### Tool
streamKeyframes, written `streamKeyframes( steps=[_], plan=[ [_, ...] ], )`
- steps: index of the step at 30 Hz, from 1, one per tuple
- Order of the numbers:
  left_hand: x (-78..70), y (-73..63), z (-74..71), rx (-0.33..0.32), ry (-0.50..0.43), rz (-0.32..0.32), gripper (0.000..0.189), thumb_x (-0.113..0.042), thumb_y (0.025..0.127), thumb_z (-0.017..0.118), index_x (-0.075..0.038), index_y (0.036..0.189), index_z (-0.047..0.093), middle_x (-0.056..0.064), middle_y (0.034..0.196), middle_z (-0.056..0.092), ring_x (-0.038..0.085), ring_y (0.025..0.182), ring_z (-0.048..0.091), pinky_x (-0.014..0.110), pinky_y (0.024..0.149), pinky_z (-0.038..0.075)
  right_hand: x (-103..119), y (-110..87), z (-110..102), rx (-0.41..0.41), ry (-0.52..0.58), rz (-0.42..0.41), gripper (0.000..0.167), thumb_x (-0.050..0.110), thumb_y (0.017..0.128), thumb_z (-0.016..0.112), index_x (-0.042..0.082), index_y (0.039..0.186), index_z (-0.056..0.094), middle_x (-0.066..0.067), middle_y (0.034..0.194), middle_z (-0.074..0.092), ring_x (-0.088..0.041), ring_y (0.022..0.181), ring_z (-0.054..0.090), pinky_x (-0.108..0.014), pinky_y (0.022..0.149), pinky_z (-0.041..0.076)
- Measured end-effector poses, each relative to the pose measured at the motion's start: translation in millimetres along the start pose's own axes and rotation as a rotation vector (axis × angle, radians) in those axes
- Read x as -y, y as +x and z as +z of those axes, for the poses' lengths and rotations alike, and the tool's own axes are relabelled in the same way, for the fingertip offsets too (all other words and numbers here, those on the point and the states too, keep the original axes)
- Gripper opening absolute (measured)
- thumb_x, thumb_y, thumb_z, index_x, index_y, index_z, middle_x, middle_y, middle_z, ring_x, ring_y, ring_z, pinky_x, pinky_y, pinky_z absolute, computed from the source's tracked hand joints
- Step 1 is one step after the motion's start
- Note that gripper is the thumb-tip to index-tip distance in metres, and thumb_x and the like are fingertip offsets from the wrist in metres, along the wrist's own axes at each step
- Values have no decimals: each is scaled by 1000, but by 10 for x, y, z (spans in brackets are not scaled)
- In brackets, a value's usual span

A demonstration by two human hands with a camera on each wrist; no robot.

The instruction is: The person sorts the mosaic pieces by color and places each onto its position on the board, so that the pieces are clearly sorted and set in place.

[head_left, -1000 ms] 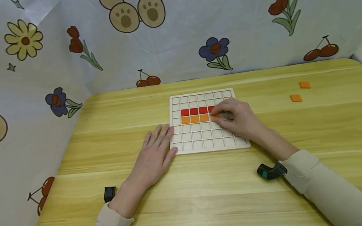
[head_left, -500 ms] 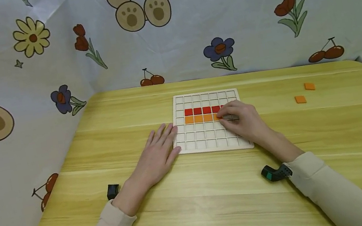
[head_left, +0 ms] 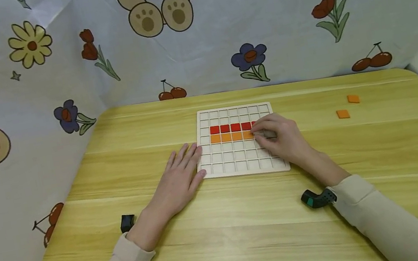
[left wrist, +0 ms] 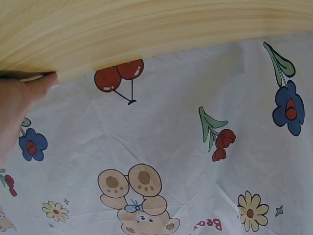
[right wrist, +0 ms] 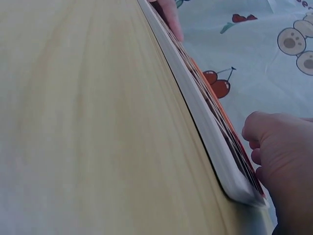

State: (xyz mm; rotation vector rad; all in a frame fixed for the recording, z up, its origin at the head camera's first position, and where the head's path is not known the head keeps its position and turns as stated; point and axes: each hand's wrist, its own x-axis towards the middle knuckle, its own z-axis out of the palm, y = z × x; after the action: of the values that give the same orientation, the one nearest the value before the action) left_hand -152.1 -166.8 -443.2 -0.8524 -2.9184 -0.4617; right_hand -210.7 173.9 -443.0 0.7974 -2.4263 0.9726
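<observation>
A pale wooden grid board (head_left: 236, 165) lies on the table in the head view. A row of red tiles (head_left: 225, 128) runs above a row of several orange tiles (head_left: 226, 137) in its cells. My left hand (head_left: 176, 180) lies flat, with fingers and thumb at the board's left edge. My right hand (head_left: 282, 136) is over the board's right part, fingers bent; its fingertips are at the right edge of the last visible orange tile (head_left: 248, 135). No tile shows between them. The hand hides some cells and the red row's right end. The right wrist view shows curled fingers (right wrist: 259, 142).
Two loose orange tiles, one farther back (head_left: 353, 99) and one nearer (head_left: 343, 114), lie to the right of the board on the wooden table (head_left: 230, 248). A patterned cloth (head_left: 196, 58) hangs along the back and left sides.
My right fingertips have slid slightly right across the last orange tile, uncovering more of it. The left hand stays at the board's edge. The head view shifted a little and back.
</observation>
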Motion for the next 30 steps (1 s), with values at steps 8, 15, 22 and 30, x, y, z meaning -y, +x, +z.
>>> streamKeyframes(
  steps=[8, 15, 22, 30],
  plan=[
    [5, 6, 2, -1, 0, 2, 63, -43, 114, 39, -12, 168, 28, 8, 174, 28, 30, 164, 18, 56, 133, 12, -113, -37, -127, -32, -48, 40, 14, 3, 89, 79, 6, 103, 81, -8, 111, 76, -27, 110, 68, -43, 92, 53],
    [23, -8, 4, 5, 11, -1, 64, -44, 114, 38, -11, 168, 28, 7, 175, 27, 30, 164, 18, 56, 133, 12, -272, -201, -295, -70, -80, 69, 15, 2, 89, 80, 6, 103, 81, -9, 110, 76, -29, 108, 69, -23, 95, 48],
    [26, -15, 12, 3, 2, -4, 64, -44, 114, 39, -11, 168, 28, 7, 175, 26, 30, 164, 18, 56, 133, 12, -476, -417, -643, -115, -149, 102, 18, -2, 87, 82, 5, 103, 82, -12, 109, 77, -33, 106, 71, -3, 95, 36],
    [-3, -12, -8, 4, -4, 1, 64, -43, 114, 40, -11, 168, 27, 7, 175, 26, 31, 164, 18, 56, 133, 12, -676, -691, -1072, -197, -219, 161, 21, -3, 86, 81, 5, 105, 82, -14, 107, 79, -6, 99, 65, -1, 85, 35]
  ],
)
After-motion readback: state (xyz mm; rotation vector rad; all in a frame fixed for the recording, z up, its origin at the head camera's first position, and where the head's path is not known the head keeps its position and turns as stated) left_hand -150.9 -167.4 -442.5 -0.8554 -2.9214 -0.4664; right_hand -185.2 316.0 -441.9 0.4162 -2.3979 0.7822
